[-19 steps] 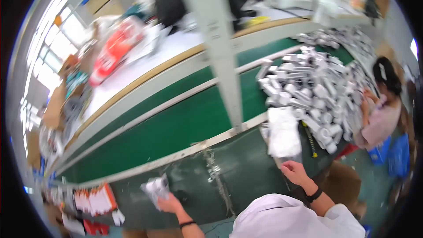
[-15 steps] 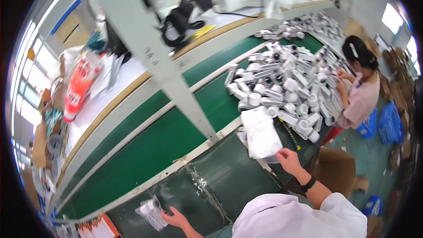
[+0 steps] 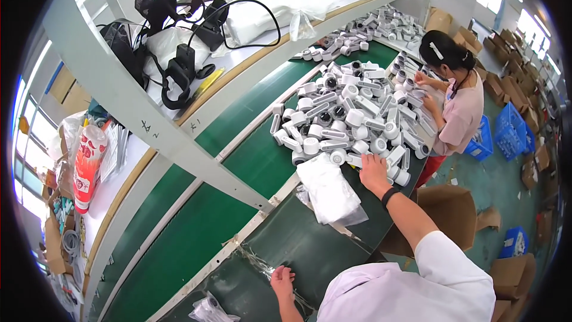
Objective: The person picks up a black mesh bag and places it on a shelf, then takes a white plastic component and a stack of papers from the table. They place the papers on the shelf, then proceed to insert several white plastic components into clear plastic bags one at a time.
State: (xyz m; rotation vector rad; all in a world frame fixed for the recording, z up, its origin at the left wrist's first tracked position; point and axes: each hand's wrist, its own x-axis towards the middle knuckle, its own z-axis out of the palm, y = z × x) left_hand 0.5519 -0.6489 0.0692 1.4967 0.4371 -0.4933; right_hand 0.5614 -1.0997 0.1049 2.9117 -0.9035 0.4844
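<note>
Your right hand (image 3: 373, 170) reached into the near edge of the pile of white cylindrical parts (image 3: 351, 122), fingers curled on one; whether they gripped it, I cannot tell. Your left hand (image 3: 282, 278) lay flat, fingers apart, on the green belt (image 3: 196, 226), well short of that pile.

The bottom edge cuts off the clear bag (image 3: 210, 311), and the right hand (image 3: 373, 170) hides its own fingertips in the white pile.

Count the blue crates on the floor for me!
3: two blue crates side by side behind the co-worker, one small crate lower right among boxes. More may be hidden.
</note>
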